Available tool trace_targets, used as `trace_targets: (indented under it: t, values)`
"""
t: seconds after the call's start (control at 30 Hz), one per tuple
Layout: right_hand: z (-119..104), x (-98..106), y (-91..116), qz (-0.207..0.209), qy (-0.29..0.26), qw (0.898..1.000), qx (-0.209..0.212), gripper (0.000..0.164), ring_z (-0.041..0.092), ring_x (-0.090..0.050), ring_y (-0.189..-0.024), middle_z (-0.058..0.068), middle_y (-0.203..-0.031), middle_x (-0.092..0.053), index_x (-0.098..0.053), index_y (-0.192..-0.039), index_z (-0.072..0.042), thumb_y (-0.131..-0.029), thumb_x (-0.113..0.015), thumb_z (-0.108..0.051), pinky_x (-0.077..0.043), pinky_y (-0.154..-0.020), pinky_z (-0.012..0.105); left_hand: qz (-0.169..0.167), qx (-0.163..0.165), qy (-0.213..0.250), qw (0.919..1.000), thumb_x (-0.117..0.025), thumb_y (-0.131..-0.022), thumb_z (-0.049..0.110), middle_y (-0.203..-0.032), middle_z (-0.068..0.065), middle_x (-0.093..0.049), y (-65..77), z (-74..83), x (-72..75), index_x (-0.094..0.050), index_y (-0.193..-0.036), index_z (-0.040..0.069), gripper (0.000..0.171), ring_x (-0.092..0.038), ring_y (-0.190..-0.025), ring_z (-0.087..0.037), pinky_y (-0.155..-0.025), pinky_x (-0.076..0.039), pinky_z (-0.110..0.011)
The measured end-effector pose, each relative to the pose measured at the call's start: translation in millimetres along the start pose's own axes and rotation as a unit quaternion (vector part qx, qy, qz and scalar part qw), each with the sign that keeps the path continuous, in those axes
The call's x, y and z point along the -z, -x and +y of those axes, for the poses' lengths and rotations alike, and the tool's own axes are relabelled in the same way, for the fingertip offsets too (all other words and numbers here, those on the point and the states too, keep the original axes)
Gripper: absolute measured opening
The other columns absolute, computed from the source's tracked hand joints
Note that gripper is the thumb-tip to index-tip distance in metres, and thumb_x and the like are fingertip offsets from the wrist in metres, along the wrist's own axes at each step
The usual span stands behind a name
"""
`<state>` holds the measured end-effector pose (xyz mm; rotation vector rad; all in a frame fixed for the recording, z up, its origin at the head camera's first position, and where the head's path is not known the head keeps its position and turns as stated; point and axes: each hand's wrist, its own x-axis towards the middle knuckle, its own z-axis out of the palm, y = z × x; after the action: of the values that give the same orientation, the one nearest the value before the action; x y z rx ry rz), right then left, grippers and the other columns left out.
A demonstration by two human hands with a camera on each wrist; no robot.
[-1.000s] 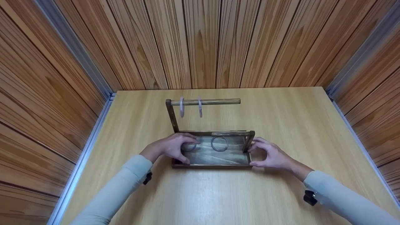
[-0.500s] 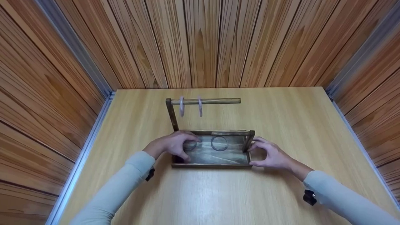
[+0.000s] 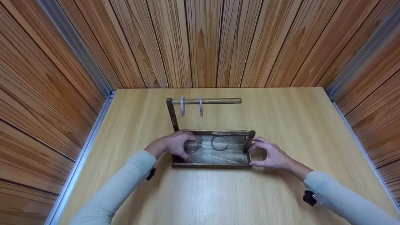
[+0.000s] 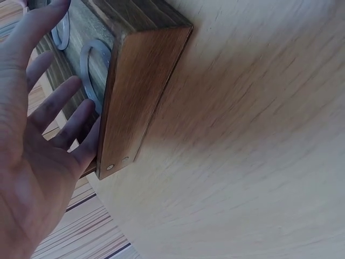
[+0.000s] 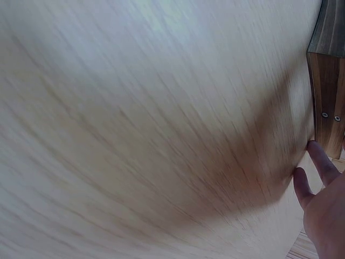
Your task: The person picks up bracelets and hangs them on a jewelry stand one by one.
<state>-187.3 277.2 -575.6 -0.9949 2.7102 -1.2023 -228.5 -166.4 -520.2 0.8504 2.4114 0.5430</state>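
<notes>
A dark brown wooden rack [image 3: 225, 158] with a tray base stands on the table. Two rings lie inside the tray: a left ring [image 3: 193, 151] partly under my left hand, and a right ring [image 3: 219, 143] in plain sight. My left hand [image 3: 177, 144] reaches over the tray's left end, thumb and fingers spread above the left ring. The left wrist view shows those fingers apart, near the tray's end wall [image 4: 137, 91]; contact with the ring cannot be told. My right hand [image 3: 271, 155] touches the tray's right end from outside with its fingertips.
From the rack's tall left post [image 3: 172, 115] a horizontal rod [image 3: 222, 101] runs to the right. Two pale rings hang on it, a left hanging ring [image 3: 182, 107] and a right hanging ring [image 3: 201, 107]. Wood-panelled walls surround the table [image 3: 200, 193].
My left hand has shifted slightly right and away from me over the tray, and a little more of the left ring shows. The right hand has stayed still.
</notes>
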Motion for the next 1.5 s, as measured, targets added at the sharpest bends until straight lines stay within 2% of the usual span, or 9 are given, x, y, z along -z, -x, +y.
trace_targets:
  t: [0.2,0.37,0.5,0.67,0.9,1.0,1.27,1.37,1.5]
  values:
    - [-2,-1,2,-0.002,0.011,1.0,-0.01,0.04,0.025,-0.065,-0.146,0.012,-0.144,-0.075,-0.081,-0.113,-0.021,-0.081,-0.103,-0.023,-0.036,-0.123,0.01,0.019,-0.005,0.04,0.999,-0.096,-0.088,0.024,-0.168,-0.013,-0.06,-1.6,-2.8,-4.8,-0.066,-0.158,0.021,0.077,-0.05,-0.157,-0.043,-0.128,-0.047,-0.064]
    - [-3,0,2,-0.004,0.003,1.0,-0.012,0.039,0.023,-0.065,-0.145,0.01,-0.148,-0.073,-0.081,-0.113,-0.022,-0.081,-0.103,-0.023,-0.035,-0.123,0.01,0.041,-0.021,0.088,0.9951,-0.095,-0.089,0.02,-0.162,-0.013,-0.066,-3.1,-6.4,-7.8,-0.067,-0.158,0.018,0.074,-0.059,-0.147,-0.037,-0.126,-0.049,-0.06]
    - [-3,1,1,-0.005,-0.005,1.0,-0.008,0.038,0.021,-0.065,-0.144,0.01,-0.147,-0.073,-0.081,-0.113,-0.021,-0.082,-0.103,-0.023,-0.033,-0.123,0.008,0.057,-0.039,0.098,0.9928,-0.094,-0.09,0.017,-0.16,-0.013,-0.068,-4.3,-7.0,-9.6,-0.067,-0.157,0.015,0.072,-0.062,-0.143,-0.036,-0.124,-0.051,-0.058]
    - [-4,3,1,-0.007,0.005,1.0,-0.016,0.039,0.028,-0.065,-0.146,0.01,-0.146,-0.074,-0.082,-0.113,-0.02,-0.081,-0.103,-0.023,-0.034,-0.125,0.011,0.062,-0.045,0.114,0.9905,-0.094,-0.09,0.016,-0.159,-0.013,-0.07,-5.5,-5.4,-9.4,-0.068,-0.155,0.012,0.07,-0.064,-0.142,-0.036,-0.123,-0.051,-0.057]
    - [-6,4,1,-0.015,0.027,0.999,-0.043,0.039,0.044,-0.061,-0.15,0.015,-0.148,-0.073,-0.081,-0.115,-0.022,-0.082,-0.103,-0.023,-0.048,-0.128,0.037,0.069,-0.042,0.148,0.9857,-0.094,-0.089,0.012,-0.161,-0.016,-0.067,-4.6,-3.3,-7.8,-0.068,-0.154,0.007,0.07,-0.059,-0.152,-0.04,-0.132,-0.045,-0.062]
    - [-6,4,1,-0.018,0.027,0.998,-0.048,0.039,0.045,-0.061,-0.149,0.016,-0.152,-0.071,-0.081,-0.115,-0.022,-0.082,-0.102,-0.024,-0.049,-0.128,0.038,0.075,-0.047,0.147,0.9852,-0.094,-0.089,0.01,-0.16,-0.017,-0.068,-6.3,-3.0,-9.5,-0.068,-0.153,0.006,0.07,-0.059,-0.153,-0.041,-0.133,-0.044,-0.061]
    - [-7,3,1,-0.019,0.031,0.998,-0.056,0.04,0.051,-0.06,-0.151,0.019,-0.154,-0.07,-0.081,-0.115,-0.022,-0.081,-0.103,-0.024,-0.05,-0.126,0.062,0.087,-0.042,0.145,0.9848,-0.093,-0.089,0.007,-0.16,-0.015,-0.069,-10.4,-5.6,-16.2,-0.069,-0.152,0.007,0.068,-0.058,-0.154,-0.04,-0.134,-0.044,-0.059]
    - [-7,3,1,-0.019,0.032,0.998,-0.056,0.04,0.05,-0.06,-0.151,0.019,-0.153,-0.071,-0.081,-0.115,-0.022,-0.081,-0.103,-0.024,-0.05,-0.127,0.059,0.086,-0.03,0.143,0.9855,-0.092,-0.091,0.004,-0.16,-0.015,-0.069,-12.0,-5.7,-17.5,-0.07,-0.152,0.009,0.066,-0.058,-0.155,-0.04,-0.134,-0.044,-0.058]
    - [-7,3,1,-0.013,0.031,0.998,-0.047,0.04,0.047,-0.061,-0.15,0.016,-0.152,-0.071,-0.081,-0.115,-0.023,-0.081,-0.103,-0.025,-0.049,-0.128,0.045,0.091,-0.029,0.122,0.9879,-0.093,-0.09,0.004,-0.157,-0.016,-0.07,-14.8,-5.3,-17.9,-0.071,-0.151,0.009,0.064,-0.06,-0.152,-0.039,-0.131,-0.047,-0.057]
